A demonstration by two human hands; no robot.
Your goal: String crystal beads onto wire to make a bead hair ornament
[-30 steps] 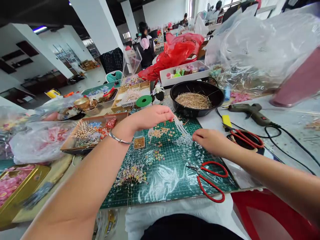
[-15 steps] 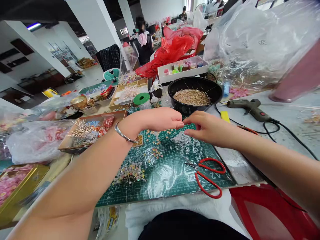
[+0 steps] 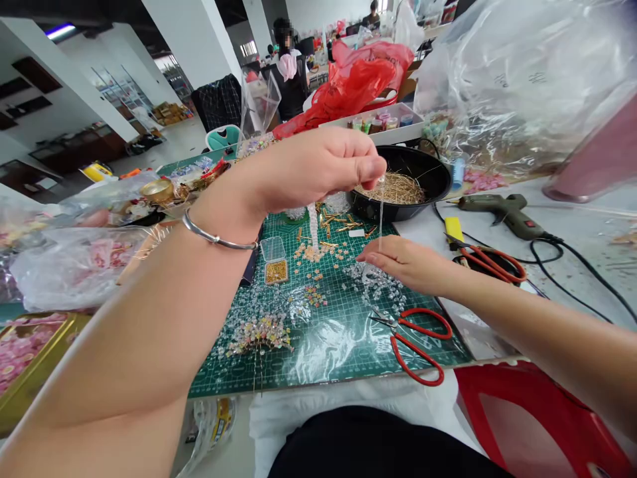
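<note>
A green mat point(image 3: 365, 362) bears red-handled scissors point(image 3: 395, 325) and, apparently, clear beads point(image 3: 381, 289).

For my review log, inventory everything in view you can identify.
Mat: one, green, front centre.
Scissors: two, red-handled, on and beside mat.
Beads: many, clear, on mat.
Spray: one, pastel, mat's near left.
Case: one, clear, mat's left.
Tubes: several, gold, mat's back.
Bowl: one, black, behind mat.
Wires: many, gold, in bowl.
Glue gun: one, olive, right.
Jars: several, mixed, behind bowl.
Tin: one, gold, far left.
Bags: several, red and clear, back.
People: at least two, background.
Strand: one, clear, above mat.
Bangle: one, silver, left wrist.
Left hand: one, high, pinching strand.
Right hand: one, lower, over beads.
</note>
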